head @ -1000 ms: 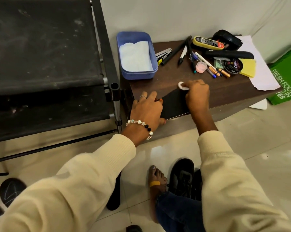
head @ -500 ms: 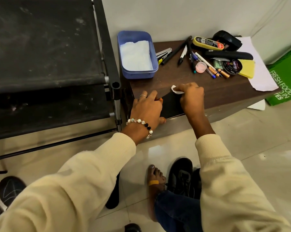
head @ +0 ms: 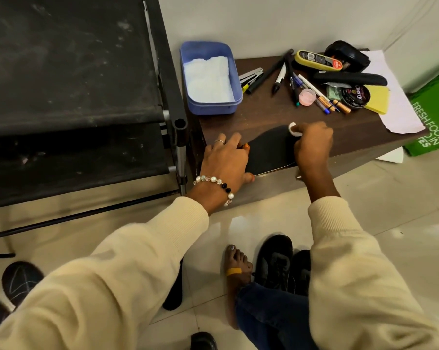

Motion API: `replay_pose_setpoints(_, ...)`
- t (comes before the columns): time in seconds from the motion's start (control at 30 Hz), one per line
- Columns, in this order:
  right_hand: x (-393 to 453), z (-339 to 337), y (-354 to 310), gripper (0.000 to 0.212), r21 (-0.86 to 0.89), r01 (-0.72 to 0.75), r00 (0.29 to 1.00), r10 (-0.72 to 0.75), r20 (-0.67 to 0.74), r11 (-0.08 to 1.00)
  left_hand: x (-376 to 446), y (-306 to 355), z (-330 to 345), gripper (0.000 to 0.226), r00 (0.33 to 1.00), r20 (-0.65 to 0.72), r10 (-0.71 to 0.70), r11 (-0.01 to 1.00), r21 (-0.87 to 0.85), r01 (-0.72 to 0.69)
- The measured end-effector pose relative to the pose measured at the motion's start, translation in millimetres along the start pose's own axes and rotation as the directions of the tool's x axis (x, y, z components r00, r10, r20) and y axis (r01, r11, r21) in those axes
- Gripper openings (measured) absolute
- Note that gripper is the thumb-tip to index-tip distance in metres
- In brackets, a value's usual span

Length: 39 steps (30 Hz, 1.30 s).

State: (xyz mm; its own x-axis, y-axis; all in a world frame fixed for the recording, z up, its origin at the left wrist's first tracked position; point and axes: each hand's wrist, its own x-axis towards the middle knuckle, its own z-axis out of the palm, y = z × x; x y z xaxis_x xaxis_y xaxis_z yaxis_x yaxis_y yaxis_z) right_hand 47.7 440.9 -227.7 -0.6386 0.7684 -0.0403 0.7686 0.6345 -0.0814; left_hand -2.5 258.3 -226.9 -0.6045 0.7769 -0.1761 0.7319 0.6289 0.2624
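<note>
Left of your left hand stands a black rack [head: 69, 72]. Beyond that hand sits a blue tub [head: 236, 79] lined with white paper. Your left hand [head: 224, 160] lies flat on the near end of the black insole [head: 269, 150], fingers fairly straight, pressing it onto the table [head: 352, 132]. The insole stretches between your hands, its near edge at the table's rim. Your right hand [head: 313, 142] rests on its far end, fingers curled, pinching a white pad [head: 293, 128] against it. Beyond your right hand lie pens [head: 279, 77] and a black tin [head: 356, 96] reading "Cherry". Right of that hand, a green bag [head: 433, 122] reads "FRESH FOOD".
</note>
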Motion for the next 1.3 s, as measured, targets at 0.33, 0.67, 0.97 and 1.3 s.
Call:
replay_pose_setpoints(0.33,-14.3,14.3,2.7,0.047,0.094,0.268,0.963,-0.263,-0.061,0.959,0.1,-0.8,-3.0,0.065,1.000,0.026,-0.005,1.000,0.005,0.005)
replay_pose_setpoints(0.67,4.4,6.5,13.0,0.046,0.103,-0.007,0.997,0.016,-0.077,0.995,-1.5,-2.2,-0.2,0.062,1.000,0.003,0.006,1.000,-0.010,-0.006)
replay_pose_setpoints(0.97,-14.1,10.2,20.2,0.044,0.018,0.272,0.962,-0.271,-0.028,0.962,-0.1,0.1,-1.2,0.062,1.000,0.013,-0.009,1.000,-0.010,0.010)
replay_pose_setpoints(1.3,3.8,5.7,32.1,0.045,0.077,0.144,0.988,-0.138,-0.075,0.987,0.1,-2.1,-0.2,0.062,1.000,0.014,-0.008,1.000,-0.016,0.008)
